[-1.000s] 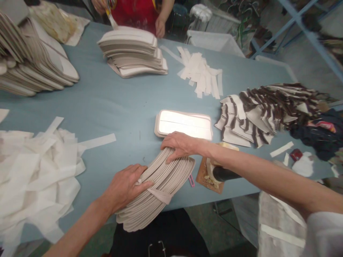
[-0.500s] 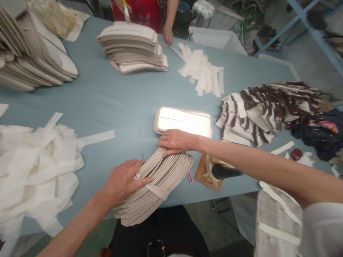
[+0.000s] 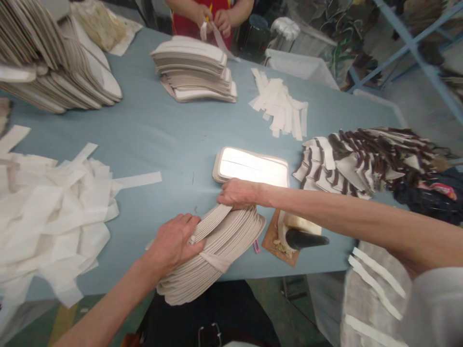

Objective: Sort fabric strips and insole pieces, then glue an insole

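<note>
A tied bundle of thin beige flat pieces with rounded ends (image 3: 231, 243) leans on edge at the table's near side. A pale cloth band (image 3: 216, 261) runs round part of it. My left hand (image 3: 177, 241) grips a thin section at the bundle's left side, thumb towards me. At that section's far end, my right hand (image 3: 239, 193) is closed on the edges, its fingertips partly hidden. A gap separates this section from the thicker rest. Just beyond my right hand lies a low stack of white-topped pieces (image 3: 253, 165), shining in the light.
A dark-handled tool (image 3: 306, 239) rests on a brown board (image 3: 272, 237) beside a pink clip (image 3: 256, 246). White strips (image 3: 65, 207) heap at left; brown-and-white pieces (image 3: 336, 164) lie right. Across the table, a person's hands (image 3: 213, 20) hold a strip and brush behind another stack (image 3: 195, 67).
The section under my hands has parted further from the rest of the bundle. Across the table, the other person's hands have come together and lifted a white strip. The view has shifted slightly.
</note>
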The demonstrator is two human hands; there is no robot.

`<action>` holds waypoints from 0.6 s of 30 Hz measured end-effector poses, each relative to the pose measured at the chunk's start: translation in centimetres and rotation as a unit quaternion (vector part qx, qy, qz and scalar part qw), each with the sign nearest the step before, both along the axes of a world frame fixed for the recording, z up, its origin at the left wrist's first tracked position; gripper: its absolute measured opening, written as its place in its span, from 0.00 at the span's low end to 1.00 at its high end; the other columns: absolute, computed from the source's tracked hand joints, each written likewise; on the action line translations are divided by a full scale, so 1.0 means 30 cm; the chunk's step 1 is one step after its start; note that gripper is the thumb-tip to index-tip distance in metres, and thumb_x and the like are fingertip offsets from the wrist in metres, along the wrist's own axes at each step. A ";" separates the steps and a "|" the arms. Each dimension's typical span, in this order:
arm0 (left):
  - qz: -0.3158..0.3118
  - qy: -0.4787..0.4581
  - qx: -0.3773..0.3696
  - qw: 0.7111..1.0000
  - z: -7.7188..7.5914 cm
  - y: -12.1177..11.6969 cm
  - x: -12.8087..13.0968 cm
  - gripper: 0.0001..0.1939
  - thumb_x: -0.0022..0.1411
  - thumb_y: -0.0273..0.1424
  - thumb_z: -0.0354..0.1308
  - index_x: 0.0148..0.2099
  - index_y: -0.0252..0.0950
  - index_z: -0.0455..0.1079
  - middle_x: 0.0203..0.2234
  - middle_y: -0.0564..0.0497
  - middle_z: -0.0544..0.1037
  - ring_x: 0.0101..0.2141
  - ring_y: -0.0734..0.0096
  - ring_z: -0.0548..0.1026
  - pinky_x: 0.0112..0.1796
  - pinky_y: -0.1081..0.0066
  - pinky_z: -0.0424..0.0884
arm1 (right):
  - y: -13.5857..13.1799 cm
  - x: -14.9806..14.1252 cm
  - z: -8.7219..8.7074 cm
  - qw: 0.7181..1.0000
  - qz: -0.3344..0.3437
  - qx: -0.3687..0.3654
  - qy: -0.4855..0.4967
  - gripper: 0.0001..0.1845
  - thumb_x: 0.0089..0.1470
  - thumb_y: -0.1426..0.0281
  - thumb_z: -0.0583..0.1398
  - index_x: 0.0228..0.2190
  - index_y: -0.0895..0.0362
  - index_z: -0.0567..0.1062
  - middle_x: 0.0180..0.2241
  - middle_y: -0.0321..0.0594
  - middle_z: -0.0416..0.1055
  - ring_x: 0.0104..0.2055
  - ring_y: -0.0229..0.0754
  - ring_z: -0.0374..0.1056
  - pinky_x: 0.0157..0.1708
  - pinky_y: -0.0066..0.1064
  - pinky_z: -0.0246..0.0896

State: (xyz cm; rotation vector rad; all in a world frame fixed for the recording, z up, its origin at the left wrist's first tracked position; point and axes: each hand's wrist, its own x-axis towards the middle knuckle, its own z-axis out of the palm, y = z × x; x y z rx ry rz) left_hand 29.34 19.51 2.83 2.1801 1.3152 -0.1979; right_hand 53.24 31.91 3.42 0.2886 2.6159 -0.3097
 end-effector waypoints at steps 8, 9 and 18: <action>0.007 -0.031 -0.014 0.999 0.021 0.007 -0.067 0.21 0.61 0.34 0.61 0.56 0.35 0.75 0.48 0.39 0.81 0.51 0.43 0.77 0.52 0.48 0.73 | -0.026 0.096 0.187 0.996 -0.062 0.047 -0.039 0.09 0.61 0.79 0.58 0.37 0.56 0.77 0.28 0.42 0.78 0.29 0.44 0.66 0.34 0.39 0.55; 0.009 -0.039 -0.015 0.999 0.011 0.000 -0.079 0.22 0.62 0.35 0.60 0.57 0.34 0.74 0.49 0.39 0.81 0.52 0.42 0.77 0.53 0.48 0.73 | -0.021 0.122 0.215 0.995 -0.073 0.053 -0.034 0.09 0.61 0.79 0.58 0.35 0.55 0.76 0.27 0.41 0.77 0.29 0.43 0.66 0.34 0.39 0.55; 0.174 -0.214 -0.087 0.957 -0.096 -0.050 -0.156 0.32 0.64 0.50 0.55 0.61 0.35 0.70 0.52 0.38 0.82 0.51 0.48 0.81 0.56 0.49 0.74 | -0.069 0.325 0.459 0.978 -0.141 0.147 -0.039 0.10 0.65 0.78 0.58 0.31 0.56 0.74 0.28 0.42 0.76 0.28 0.43 0.65 0.30 0.38 0.52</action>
